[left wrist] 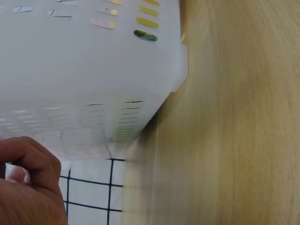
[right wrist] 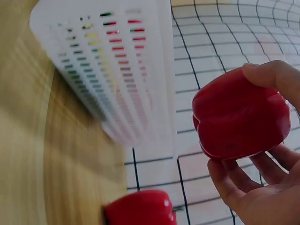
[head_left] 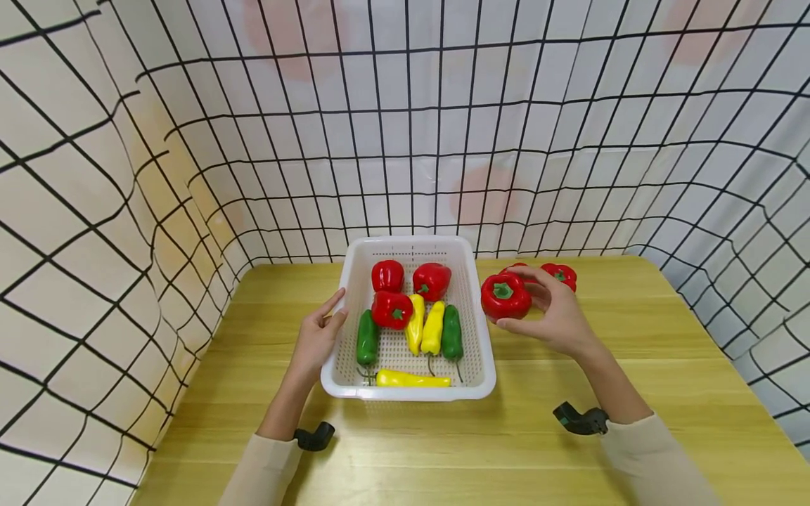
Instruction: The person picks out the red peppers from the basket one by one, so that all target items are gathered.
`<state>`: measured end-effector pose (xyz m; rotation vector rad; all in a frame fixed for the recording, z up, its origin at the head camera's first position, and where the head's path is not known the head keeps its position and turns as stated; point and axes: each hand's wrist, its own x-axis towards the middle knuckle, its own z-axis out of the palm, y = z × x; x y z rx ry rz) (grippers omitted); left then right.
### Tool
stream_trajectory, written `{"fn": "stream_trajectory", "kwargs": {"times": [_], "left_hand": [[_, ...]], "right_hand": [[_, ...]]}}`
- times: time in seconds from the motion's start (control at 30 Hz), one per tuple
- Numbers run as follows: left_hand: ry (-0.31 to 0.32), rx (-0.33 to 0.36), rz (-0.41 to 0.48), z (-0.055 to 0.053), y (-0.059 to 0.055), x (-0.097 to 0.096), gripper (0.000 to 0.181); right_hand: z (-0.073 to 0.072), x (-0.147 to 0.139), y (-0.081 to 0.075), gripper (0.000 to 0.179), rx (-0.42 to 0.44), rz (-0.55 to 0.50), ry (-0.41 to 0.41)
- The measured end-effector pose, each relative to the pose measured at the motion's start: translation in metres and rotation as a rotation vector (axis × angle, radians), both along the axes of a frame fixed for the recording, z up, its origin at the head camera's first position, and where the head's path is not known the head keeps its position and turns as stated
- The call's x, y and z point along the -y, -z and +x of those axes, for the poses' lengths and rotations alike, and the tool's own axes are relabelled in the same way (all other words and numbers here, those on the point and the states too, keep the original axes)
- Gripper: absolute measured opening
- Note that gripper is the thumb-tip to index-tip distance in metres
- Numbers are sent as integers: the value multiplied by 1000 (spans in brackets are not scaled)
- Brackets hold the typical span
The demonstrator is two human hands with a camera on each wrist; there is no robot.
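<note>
A white perforated plastic basket (head_left: pixel 408 392) stands on the table. My left hand (head_left: pixel 318 337) grips its left rim, with the fingers bent in the left wrist view. My right hand (head_left: pixel 557 313) holds a red bell pepper (head_left: pixel 505 295) just right of the basket's right rim, its green stem facing up; in the right wrist view thumb and fingertips pinch the pepper (right wrist: pixel 241 117) from opposite sides, above the table. In the basket lie three red bell peppers (head_left: pixel 391 310), two long green peppers (head_left: pixel 367 337) and three long yellow peppers (head_left: pixel 433 327).
Two more red bell peppers (head_left: pixel 560 275) sit on the table behind my right hand, partly hidden by it. The wooden table (head_left: pixel 405 457) ends at a white cloth wall with a black grid (head_left: pixel 436 133), which also closes off the left and right sides.
</note>
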<state>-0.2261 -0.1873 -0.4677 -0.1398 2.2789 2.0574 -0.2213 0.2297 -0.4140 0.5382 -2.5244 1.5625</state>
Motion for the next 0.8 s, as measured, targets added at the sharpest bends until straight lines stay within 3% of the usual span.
{"fn": "stream_trajectory", "kwargs": {"times": [0.23,0.8], "left_hand": [[-8,3,-2,1,0,2,49],[-9,-5,-13,0,3,1,47]], "right_hand": [[2,-19,11,77,4,-19,27],[0,-43,50,80,101,72,130]]}}
